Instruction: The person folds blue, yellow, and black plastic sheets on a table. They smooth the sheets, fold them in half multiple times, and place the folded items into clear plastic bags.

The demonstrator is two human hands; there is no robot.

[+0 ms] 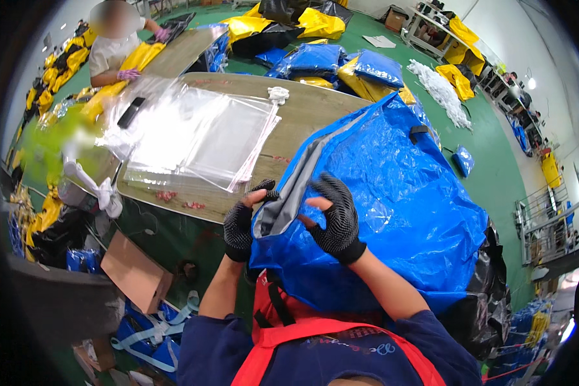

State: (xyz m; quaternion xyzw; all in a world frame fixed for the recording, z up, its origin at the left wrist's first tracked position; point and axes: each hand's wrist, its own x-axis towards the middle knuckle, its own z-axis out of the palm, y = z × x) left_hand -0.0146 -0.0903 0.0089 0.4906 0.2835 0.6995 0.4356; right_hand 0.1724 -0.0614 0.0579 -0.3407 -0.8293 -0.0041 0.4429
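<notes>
A large blue tarpaulin bag (399, 193) with a grey inner face along its folded mouth (286, 209) lies in front of me, spread over the table's right end and against my body. My left hand (241, 225), in a black dotted glove with bare thumb tip, is at the near left corner of that mouth, its fingers curled at the grey edge. Just right of the edge, over the blue face, is my right hand (336, 222), gloved alike. Its fingers are apart and partly smeared by motion, with nothing visible between them. A black strap piece (418, 132) shows on the bag's far side.
Clear plastic bags (199, 138) lie stacked on the wooden table (315, 96), with a black object (130, 112) on top. A co-worker (112, 55) in pink gloves handles yellow material at far left. Wrapped blue packs (376, 67) stand beyond; a cardboard box (135, 273) lies lower left.
</notes>
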